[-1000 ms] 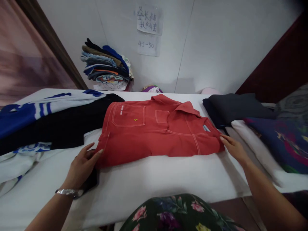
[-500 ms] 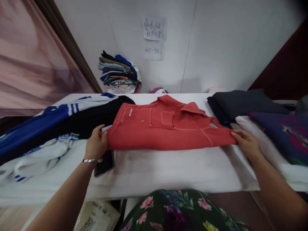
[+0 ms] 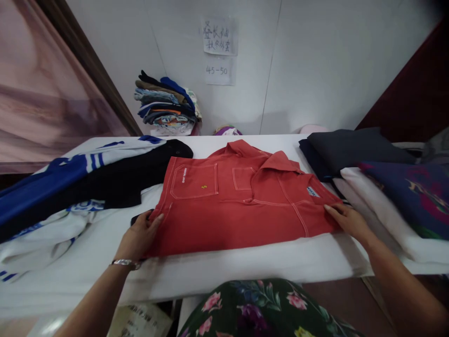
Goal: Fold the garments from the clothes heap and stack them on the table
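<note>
A red shirt point(image 3: 217, 224) with white stitching, a collar and pockets lies across the white table, part of it doubled over. My left hand point(image 3: 142, 234), with a silver bracelet on the wrist, pinches its near left corner. My right hand point(image 3: 347, 220) grips its right edge below the label, fingers on top and thumb hidden. By my left fingers a dark corner of a phone point(image 3: 136, 218) shows; the cloth and my hand cover the rest.
Blue-and-white and black garments point(image 3: 115, 182) lie at left. Folded dark clothes point(image 3: 351, 150) and a navy floral piece point(image 3: 403, 192) lie at right. A stack of folded clothes point(image 3: 168, 103) stands behind the table. Handwritten paper signs point(image 3: 220, 40) hang on the wall.
Both hands have brought the red shirt's near edge down toward me, the left hand farther. The shirt now lies flatter and covers most of the phone.
</note>
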### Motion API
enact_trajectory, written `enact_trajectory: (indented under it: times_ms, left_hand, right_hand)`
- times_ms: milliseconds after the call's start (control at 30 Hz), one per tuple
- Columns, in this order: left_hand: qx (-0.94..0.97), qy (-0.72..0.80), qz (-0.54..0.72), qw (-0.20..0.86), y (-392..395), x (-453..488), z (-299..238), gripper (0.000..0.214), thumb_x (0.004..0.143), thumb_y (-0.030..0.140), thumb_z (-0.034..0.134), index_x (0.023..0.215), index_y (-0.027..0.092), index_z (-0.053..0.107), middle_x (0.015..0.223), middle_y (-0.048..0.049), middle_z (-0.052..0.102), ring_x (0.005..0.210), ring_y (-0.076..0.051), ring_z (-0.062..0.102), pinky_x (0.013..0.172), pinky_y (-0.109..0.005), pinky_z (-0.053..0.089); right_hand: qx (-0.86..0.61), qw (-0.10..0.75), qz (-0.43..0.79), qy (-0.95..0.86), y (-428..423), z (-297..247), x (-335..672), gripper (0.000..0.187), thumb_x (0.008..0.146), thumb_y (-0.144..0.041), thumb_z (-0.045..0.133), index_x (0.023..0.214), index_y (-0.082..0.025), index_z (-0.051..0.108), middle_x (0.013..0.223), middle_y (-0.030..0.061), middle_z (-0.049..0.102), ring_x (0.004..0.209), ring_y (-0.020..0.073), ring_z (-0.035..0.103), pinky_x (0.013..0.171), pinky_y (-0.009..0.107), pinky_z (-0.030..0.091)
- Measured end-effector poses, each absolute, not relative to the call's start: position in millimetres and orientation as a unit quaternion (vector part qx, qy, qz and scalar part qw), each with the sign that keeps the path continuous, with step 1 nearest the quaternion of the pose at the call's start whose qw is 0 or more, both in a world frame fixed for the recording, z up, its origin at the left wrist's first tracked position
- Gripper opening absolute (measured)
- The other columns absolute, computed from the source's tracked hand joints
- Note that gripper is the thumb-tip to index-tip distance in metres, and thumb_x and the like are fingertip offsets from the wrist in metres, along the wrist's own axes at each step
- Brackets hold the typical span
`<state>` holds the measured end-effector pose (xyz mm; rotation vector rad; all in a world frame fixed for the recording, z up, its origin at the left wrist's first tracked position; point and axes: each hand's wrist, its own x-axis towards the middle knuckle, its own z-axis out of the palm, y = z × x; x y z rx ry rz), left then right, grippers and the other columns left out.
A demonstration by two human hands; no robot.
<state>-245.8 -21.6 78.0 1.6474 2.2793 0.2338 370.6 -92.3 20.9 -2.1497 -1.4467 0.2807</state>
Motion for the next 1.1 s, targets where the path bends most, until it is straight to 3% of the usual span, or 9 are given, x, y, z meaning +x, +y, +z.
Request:
enact_trajectory:
  times_ms: [133,200,300,400,467,633,867,1000,1100]
  left_hand:
    - [0.583,0.794,0.054,0.166,-0.8,-241.1,82.6,0.080,0.081,0.069,0.035,0.130,0.007,0.048,0.111,-0.0225,0.066,0.101,-0.037,0.064,0.083,-0.043,0.047]
    - [0.593,0.788,0.048,0.159,5.0,-236.4,85.0,0.074,0.081,0.065,0.037,0.127,0.009,0.051,0.108,-0.0215,0.068,0.099,-0.036,0.065,0.083,-0.042,0.047]
    - [0.597,0.788,0.079,0.129,4.7,-231.1,89.6,0.057,0.084,0.058,0.037,0.117,0.017,0.058,0.098,-0.0141,0.070,0.090,-0.032,0.066,0.077,-0.038,0.048]
    - [0.583,0.801,0.118,0.067,-1.3,-230.5,88.7,0.052,0.085,0.057,0.033,0.115,0.023,0.058,0.092,-0.0092,0.070,0.080,-0.031,0.066,0.068,-0.038,0.049]
    - [0.580,0.808,0.094,0.052,-5.1,-231.2,82.8,0.052,0.085,0.057,0.031,0.116,0.024,0.056,0.088,-0.0100,0.070,0.076,-0.032,0.066,0.064,-0.038,0.049]
    - [0.607,0.792,-0.002,0.063,-10.7,-228.5,70.3,0.048,0.088,0.053,0.027,0.112,0.023,0.054,0.083,-0.0117,0.070,0.077,-0.033,0.068,0.064,-0.040,0.049]
    - [0.622,0.780,-0.038,0.054,-9.2,-218.9,83.6,0.042,0.088,0.055,0.023,0.086,0.024,0.053,0.106,-0.0142,0.067,0.091,-0.033,0.067,0.069,-0.043,0.050]
    - [0.621,0.781,-0.038,0.054,-5.1,-216.5,85.4,0.047,0.086,0.061,0.026,0.085,0.023,0.053,0.103,-0.0168,0.067,0.091,-0.035,0.067,0.069,-0.044,0.050]
    - [0.620,0.782,-0.037,0.053,-4.6,-217.6,81.4,0.045,0.088,0.057,0.025,0.090,0.023,0.054,0.106,-0.0155,0.067,0.091,-0.035,0.066,0.068,-0.043,0.050]
  right_hand:
    - [-0.794,0.238,0.146,-0.540,-72.8,30.1,349.6,0.046,0.076,-0.063,0.050,0.082,-0.022,0.071,0.079,0.0064,0.072,0.073,0.0249,0.065,0.066,0.035,0.046]
    - [-0.787,0.246,0.147,-0.547,-66.3,32.4,342.6,0.044,0.076,-0.062,0.051,0.077,-0.022,0.069,0.073,0.0056,0.070,0.070,0.0238,0.063,0.063,0.033,0.044]
    - [-0.769,0.315,0.123,-0.542,-63.2,34.8,338.7,0.040,0.079,-0.058,0.050,0.074,-0.022,0.066,0.068,0.0037,0.068,0.066,0.0214,0.061,0.063,0.031,0.043]
    - [-0.757,0.410,0.046,-0.506,-63.5,31.8,338.1,0.038,0.083,-0.055,0.048,0.081,-0.021,0.065,0.077,0.0051,0.069,0.072,0.0214,0.061,0.069,0.031,0.044]
    - [-0.756,0.409,0.032,-0.510,-62.4,24.7,337.6,0.036,0.082,-0.053,0.049,0.081,-0.021,0.065,0.078,0.0064,0.069,0.073,0.0223,0.061,0.071,0.033,0.045]
    - [-0.752,0.387,0.125,-0.518,-59.5,4.2,338.5,0.030,0.077,-0.047,0.052,0.085,-0.022,0.066,0.083,0.0071,0.071,0.077,0.0239,0.064,0.072,0.035,0.048]
    - [-0.753,0.374,0.215,-0.496,-62.1,22.0,342.3,0.038,0.078,-0.055,0.054,0.086,-0.022,0.071,0.087,0.0054,0.073,0.087,0.0252,0.066,0.079,0.035,0.049]
    - [-0.751,0.346,0.305,-0.472,-52.0,38.5,342.5,0.041,0.076,-0.057,0.060,0.090,-0.022,0.075,0.093,0.0053,0.074,0.089,0.0255,0.067,0.074,0.033,0.051]
    - [-0.728,0.345,0.369,-0.463,-40.5,44.4,343.2,0.037,0.072,-0.052,0.067,0.091,-0.021,0.075,0.094,0.0069,0.074,0.085,0.0248,0.067,0.072,0.033,0.053]
